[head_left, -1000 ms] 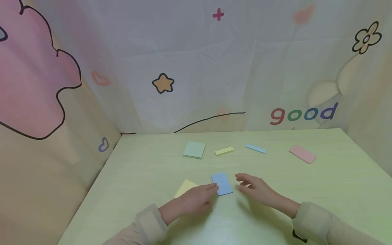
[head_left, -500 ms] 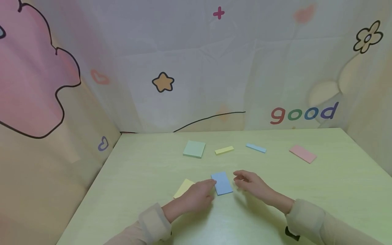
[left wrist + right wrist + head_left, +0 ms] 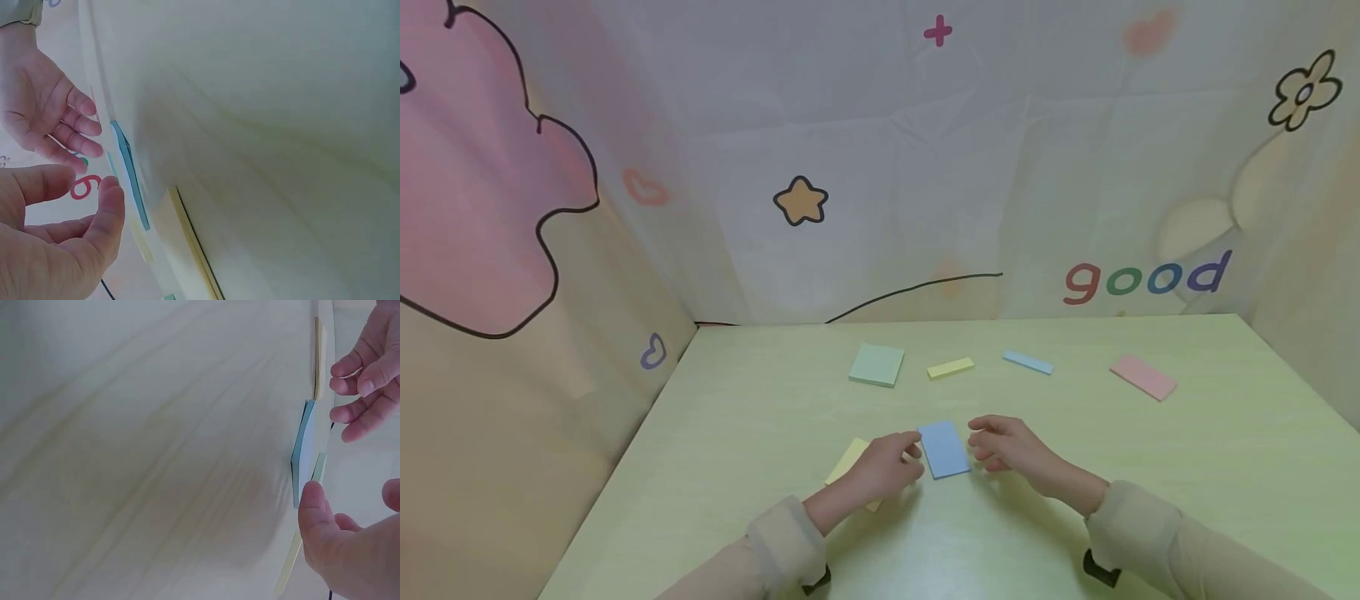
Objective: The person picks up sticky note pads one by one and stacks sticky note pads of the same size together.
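A blue sticky note pad point(image 3: 944, 450) lies flat on the table between the two hands. My left hand point(image 3: 883, 468) hovers at the pad's left edge, fingers loosely bent, with nothing in it. Beneath that hand, a yellow sticky note pad point(image 3: 848, 460) is partly hidden. On the other side my right hand point(image 3: 1011, 448) hangs by the blue pad's right edge, its fingers relaxed and holding nothing. From the left wrist view, the blue pad point(image 3: 130, 175) lies beyond the left hand point(image 3: 69, 240). In the right wrist view, the right hand point(image 3: 344, 540) appears above the table surface.
Toward the back of the table point(image 3: 737, 400) lie a green square pad point(image 3: 877, 366), a narrow yellow pad point(image 3: 951, 368), a narrow blue pad point(image 3: 1027, 362) and a pink pad point(image 3: 1142, 377). A printed cloth point(image 3: 865, 167) stands behind.
My left hand has drawn back slightly left off the blue pad, which it overlapped before. My right hand has shifted a little left toward it. The pads have stayed put.
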`<state>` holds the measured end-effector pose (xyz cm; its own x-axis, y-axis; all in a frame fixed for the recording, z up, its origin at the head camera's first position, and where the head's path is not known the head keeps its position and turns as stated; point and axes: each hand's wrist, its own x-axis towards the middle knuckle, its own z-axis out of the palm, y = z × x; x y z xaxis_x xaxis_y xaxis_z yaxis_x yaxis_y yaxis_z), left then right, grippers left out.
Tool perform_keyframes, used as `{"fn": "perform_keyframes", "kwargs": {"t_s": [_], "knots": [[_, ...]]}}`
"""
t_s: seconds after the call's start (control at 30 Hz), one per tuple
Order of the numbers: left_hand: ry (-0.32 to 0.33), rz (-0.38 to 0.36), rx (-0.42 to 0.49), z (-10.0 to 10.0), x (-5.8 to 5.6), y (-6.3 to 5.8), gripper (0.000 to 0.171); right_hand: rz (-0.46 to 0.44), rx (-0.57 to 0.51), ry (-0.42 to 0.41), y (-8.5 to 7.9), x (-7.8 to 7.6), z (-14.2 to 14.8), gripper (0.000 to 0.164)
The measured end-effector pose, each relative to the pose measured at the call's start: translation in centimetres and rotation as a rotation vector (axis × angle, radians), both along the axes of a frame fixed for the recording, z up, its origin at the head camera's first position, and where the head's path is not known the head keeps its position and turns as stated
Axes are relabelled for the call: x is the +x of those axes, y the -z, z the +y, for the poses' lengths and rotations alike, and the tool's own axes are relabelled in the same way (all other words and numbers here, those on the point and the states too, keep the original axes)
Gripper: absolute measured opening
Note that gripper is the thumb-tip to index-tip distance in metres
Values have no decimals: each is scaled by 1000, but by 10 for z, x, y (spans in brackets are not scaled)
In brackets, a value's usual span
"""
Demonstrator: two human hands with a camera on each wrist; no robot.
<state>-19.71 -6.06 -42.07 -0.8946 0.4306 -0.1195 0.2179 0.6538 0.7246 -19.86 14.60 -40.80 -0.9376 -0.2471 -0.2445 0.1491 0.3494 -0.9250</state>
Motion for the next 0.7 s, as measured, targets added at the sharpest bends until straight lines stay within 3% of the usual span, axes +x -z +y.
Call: {"fn": "perform_keyframes", "kwargs": {"t_s": [0.23, 0.5, 0.7], "knots": [[-39, -36, 77, 4, -2, 6, 45, -14, -4, 52, 4, -4, -4, 40], [-216, -254, 222, 12, -3, 3, 57, -61, -20, 86, 8, -6, -7, 41], [-238, -317, 289, 12, -2, 2, 56, -91, -47, 104, 10, -9, -8, 42]]}}
